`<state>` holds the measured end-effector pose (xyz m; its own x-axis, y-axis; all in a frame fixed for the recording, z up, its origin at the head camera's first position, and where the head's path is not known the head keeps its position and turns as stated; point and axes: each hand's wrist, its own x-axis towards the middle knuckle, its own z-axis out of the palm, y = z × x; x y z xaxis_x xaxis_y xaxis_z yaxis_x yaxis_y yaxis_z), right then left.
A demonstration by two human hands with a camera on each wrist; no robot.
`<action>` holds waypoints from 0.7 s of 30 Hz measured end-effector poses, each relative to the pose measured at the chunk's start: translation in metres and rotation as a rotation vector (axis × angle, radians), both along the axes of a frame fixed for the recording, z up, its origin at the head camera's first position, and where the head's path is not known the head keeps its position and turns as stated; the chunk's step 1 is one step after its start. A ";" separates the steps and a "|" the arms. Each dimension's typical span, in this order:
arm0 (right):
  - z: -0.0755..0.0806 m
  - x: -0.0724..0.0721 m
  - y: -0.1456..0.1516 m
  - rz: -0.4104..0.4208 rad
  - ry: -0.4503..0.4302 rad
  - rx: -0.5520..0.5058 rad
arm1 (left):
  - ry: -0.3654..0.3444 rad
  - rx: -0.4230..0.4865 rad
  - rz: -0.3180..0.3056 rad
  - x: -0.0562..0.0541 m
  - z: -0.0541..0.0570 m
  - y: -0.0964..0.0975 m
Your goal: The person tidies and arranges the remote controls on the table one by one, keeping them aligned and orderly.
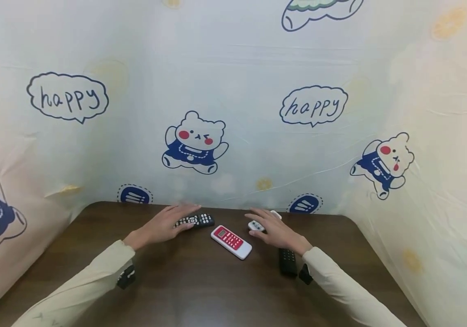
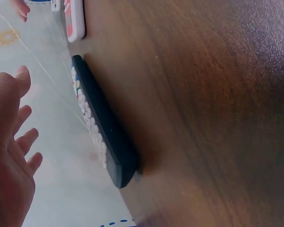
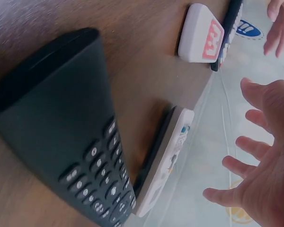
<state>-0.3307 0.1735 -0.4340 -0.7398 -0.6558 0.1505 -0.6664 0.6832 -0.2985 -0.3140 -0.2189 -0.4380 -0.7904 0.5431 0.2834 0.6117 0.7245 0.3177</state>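
Observation:
My left hand [image 1: 160,227] hovers over a black remote control [image 1: 205,220] with pale buttons, its fingers loosely extended. In the left wrist view a gap shows between the hand [image 2: 12,137] and that remote [image 2: 111,137], which lies flat. Over at the right, my right hand [image 1: 277,230] is held above a small white remote [image 1: 254,225], partly covering it. Its fingers [image 3: 248,168] are spread and hold nothing. A second black remote [image 1: 288,264] lies under the right wrist. Between the hands rests a white remote with a red face [image 1: 237,247].
All the remotes lie on a dark brown wooden table [image 1: 192,290]. Pale cloth [image 1: 249,136] printed with bears and "happy" bubbles rises behind the table's far edge and along both sides. A dark wrist device [image 1: 126,277] sits beneath the left sleeve, another [image 1: 305,274] beneath the right.

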 end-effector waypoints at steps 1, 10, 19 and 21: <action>-0.001 0.000 0.000 -0.004 -0.001 -0.005 | -0.016 0.005 -0.001 -0.001 -0.002 0.001; -0.004 -0.003 -0.003 -0.039 0.014 -0.007 | -0.160 -0.002 0.065 -0.010 -0.003 0.001; -0.005 -0.004 -0.011 -0.057 0.003 -0.032 | -0.170 -0.020 0.117 -0.018 -0.007 0.003; -0.007 -0.006 -0.019 -0.049 0.003 -0.047 | -0.183 -0.015 0.127 -0.018 -0.008 -0.003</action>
<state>-0.3367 0.1540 -0.4410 -0.7701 -0.6113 0.1824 -0.6337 0.7000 -0.3293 -0.3323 -0.2214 -0.4461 -0.8903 0.4388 0.1214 0.4481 0.7977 0.4036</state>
